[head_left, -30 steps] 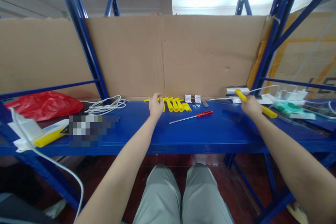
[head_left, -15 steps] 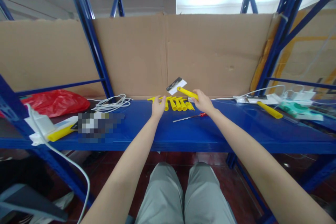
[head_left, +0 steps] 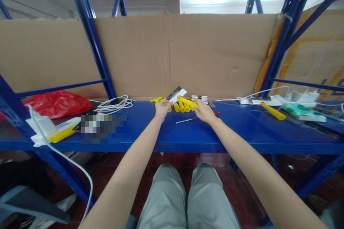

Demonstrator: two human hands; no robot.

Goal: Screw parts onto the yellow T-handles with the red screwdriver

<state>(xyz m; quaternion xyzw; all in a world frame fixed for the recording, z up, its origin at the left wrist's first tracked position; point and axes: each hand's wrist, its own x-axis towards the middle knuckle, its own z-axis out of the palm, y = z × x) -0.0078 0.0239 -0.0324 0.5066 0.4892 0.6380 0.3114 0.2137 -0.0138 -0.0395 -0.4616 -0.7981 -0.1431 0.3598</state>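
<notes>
"What step are you on?"
"Bringing both hands to the scraper (head_left: pixel 182 99), I'd judge. My right hand (head_left: pixel 202 111) is clamped around its yellow handle (head_left: pixel 190 103), over the yellow tubes (head_left: pixel 181 107) mid-worktop (head_left: pixel 172 132)."
"And your left hand (head_left: pixel 162 110)?"
"It meets the near left corner of the blade (head_left: pixel 176 94); whether it pinches there, I cannot tell."
"What does the next move call for?"
"Probably a steady two-handed hold."
"Anything different?"
"Against the earlier frame, the scraper sits lower and slightly left, and my left hand reaches it instead of standing apart."
</notes>
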